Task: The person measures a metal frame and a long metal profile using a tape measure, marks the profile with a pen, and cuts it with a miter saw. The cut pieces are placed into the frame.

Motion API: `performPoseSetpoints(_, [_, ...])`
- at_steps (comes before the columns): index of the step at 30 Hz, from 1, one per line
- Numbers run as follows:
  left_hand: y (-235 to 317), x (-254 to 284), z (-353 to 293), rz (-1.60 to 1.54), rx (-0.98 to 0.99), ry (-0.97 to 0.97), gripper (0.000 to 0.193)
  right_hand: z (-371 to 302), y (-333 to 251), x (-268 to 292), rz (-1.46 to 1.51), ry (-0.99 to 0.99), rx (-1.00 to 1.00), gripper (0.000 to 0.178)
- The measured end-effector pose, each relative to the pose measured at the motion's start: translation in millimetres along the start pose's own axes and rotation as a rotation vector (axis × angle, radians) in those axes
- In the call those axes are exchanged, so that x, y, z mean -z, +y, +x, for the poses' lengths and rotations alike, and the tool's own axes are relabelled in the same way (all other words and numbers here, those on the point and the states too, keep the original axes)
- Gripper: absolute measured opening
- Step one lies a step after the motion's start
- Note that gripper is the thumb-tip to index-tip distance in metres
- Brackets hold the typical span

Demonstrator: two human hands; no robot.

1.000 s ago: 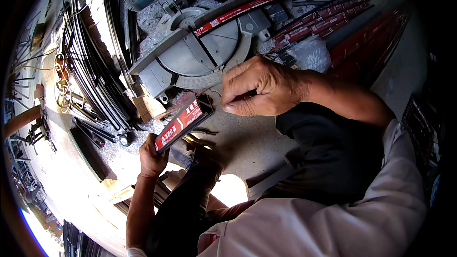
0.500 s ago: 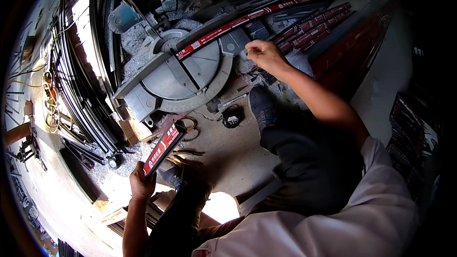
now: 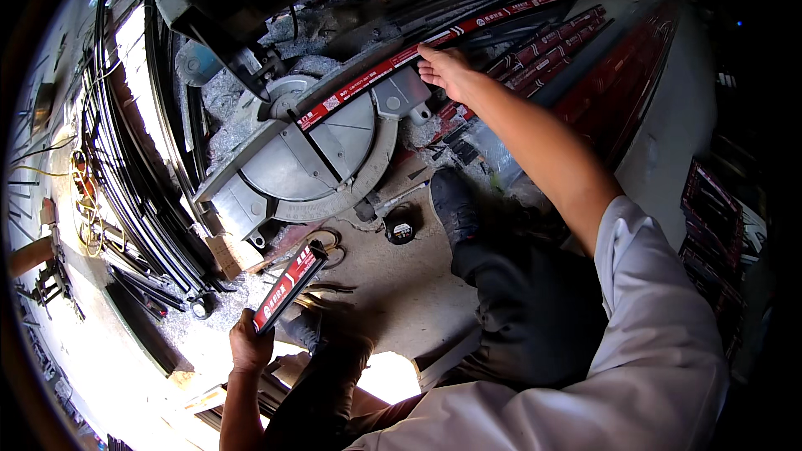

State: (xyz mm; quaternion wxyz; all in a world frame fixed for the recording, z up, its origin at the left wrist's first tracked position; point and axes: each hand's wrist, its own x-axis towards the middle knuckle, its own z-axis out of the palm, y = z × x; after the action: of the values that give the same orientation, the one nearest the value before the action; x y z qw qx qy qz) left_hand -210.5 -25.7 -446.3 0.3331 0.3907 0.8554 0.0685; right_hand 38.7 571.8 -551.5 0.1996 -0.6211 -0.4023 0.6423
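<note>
My left hand [image 3: 251, 342] is closed around the lower end of a short black metal profile [image 3: 286, 288] with a red printed film, held up at a slant. A long profile [image 3: 368, 81] with the same red film lies along the fence of a miter saw [image 3: 309, 150], its near end by the slot in the round silver table. My right hand [image 3: 444, 72] is on this long profile, just past the saw's right wing, with the fingers bent and the index finger and thumb at its edge. The saw head [image 3: 188, 4] is raised.
Long black profiles [image 3: 138, 159] lie bundled at the left. Red-wrapped profiles [image 3: 551, 50] are stacked at the right. Metal chips cover the ground around the saw. A tape measure [image 3: 402, 225] and scissors [image 3: 332, 244] lie near my feet. Another tape measure [image 3: 200, 307] is farther left.
My right hand has moved left and up onto the long profile from beside the saw's right wing. My left hand still holds the short profile, slightly lower in view.
</note>
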Motion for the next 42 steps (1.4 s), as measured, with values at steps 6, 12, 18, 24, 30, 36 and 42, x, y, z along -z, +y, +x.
performPoseSetpoints(6, [-7.1, -0.7, 0.2, -0.011, 0.042, -0.004, 0.026, 18.5, 4.4, -11.5, 0.206, 0.017, -0.039, 0.022])
performPoseSetpoints(12, [-13.0, 0.0, 0.3, -0.005, 0.033, 0.013, 0.025, 28.6, 13.0, -13.1, 0.299, 0.026, 0.004, 0.020])
performPoseSetpoints(18, [-9.9, 3.0, -0.7, -0.048, 0.054, 0.021, 0.025, 34.0, -1.4, 1.6, 0.282, 0.144, 0.026, 0.016])
performPoseSetpoints(24, [-13.7, 3.1, -1.9, -0.031, 0.025, 0.022, 0.024, 23.3, -3.3, 21.2, 0.213, 0.231, 0.118, 0.020])
performPoseSetpoints(30, [-1.4, 10.7, -4.8, -0.031, 0.038, 0.068, 0.027, -66.4, 36.9, 32.5, -0.168, 0.016, 0.345, 0.015])
performPoseSetpoints(36, [14.2, 7.6, -3.4, -0.095, -0.042, 0.158, 0.031, -168.4, 84.5, 22.8, -0.357, -0.449, 0.343, 0.011])
performPoseSetpoints(42, [22.7, 18.2, -0.2, -0.144, -0.087, 0.286, 0.031, -255.2, 26.4, -13.3, -0.832, -0.912, 0.645, 0.019])
